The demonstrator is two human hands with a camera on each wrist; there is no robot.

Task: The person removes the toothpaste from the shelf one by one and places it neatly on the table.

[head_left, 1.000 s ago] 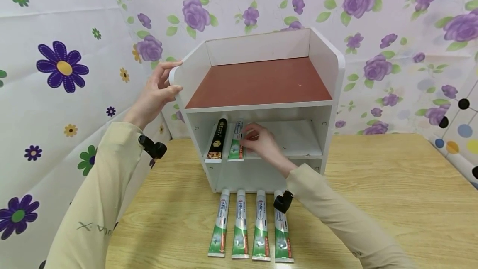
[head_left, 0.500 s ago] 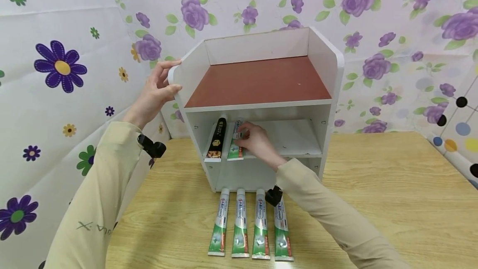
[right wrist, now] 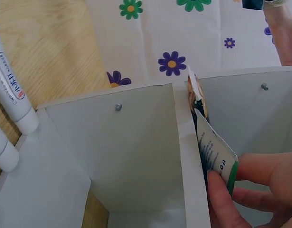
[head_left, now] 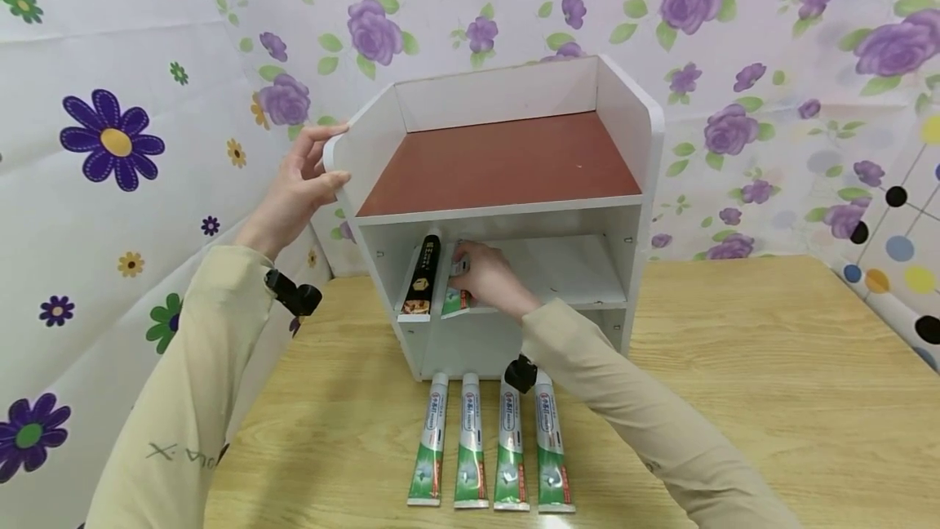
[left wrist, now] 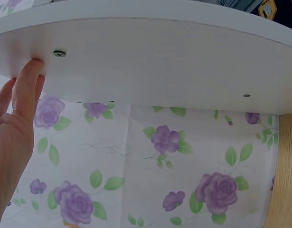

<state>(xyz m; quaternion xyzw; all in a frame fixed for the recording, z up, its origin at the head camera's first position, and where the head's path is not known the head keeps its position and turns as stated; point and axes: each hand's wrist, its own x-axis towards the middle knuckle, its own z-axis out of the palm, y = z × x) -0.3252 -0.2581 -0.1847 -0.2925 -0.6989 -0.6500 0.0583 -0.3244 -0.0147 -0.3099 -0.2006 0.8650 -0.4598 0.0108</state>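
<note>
Deeper onto the shelf (head_left: 580, 268) went right hand (head_left: 488, 280), grip pinching one tube (head_left: 454, 300); four tubes (head_left: 488, 451) on table (head_left: 734, 398).

Four green-and-white toothpaste tubes (head_left: 490, 447) lie side by side on the wooden table (head_left: 771, 398), caps toward 12 o'clock. A black tube (head_left: 422, 277) lies on the shelf at 10 o'clock from them. Floral cloth (head_left: 734, 39) hangs behind at 12 o'clock.
</note>
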